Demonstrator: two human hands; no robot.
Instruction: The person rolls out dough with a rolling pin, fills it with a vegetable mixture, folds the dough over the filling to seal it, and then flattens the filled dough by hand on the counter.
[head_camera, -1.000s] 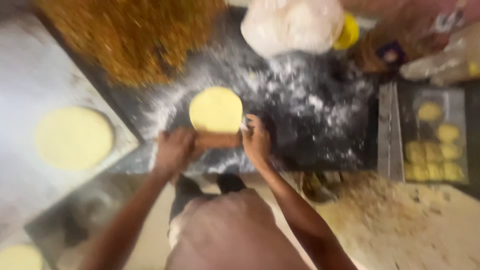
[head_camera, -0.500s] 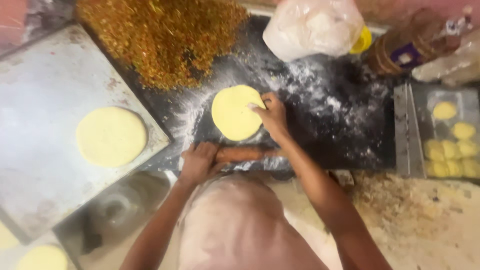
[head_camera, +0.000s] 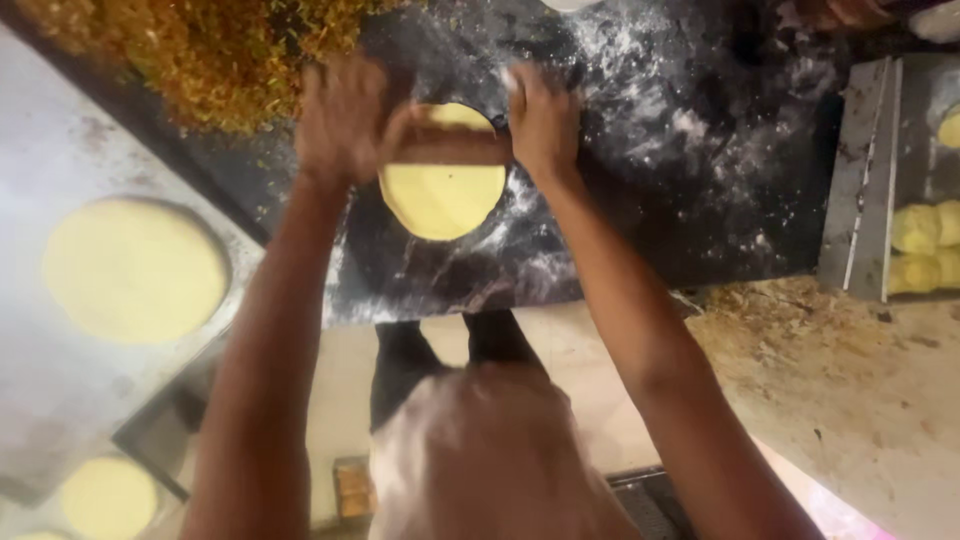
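My left hand (head_camera: 345, 120) and right hand (head_camera: 543, 118) each close on an end of the rolling pin (head_camera: 455, 147), lying across the far half of the yellow dough disc (head_camera: 443, 195) on the floured dark slab (head_camera: 640, 200). The dough looks soft and tearable; I'd lift it by the edge. Finished discs (head_camera: 133, 270) rest on a tray (head_camera: 50, 130) to the left.

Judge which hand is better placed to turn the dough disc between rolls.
Probably the right hand: its end of the rolling pin sits at the dough disc edge, while the left hand lies beyond the disc.
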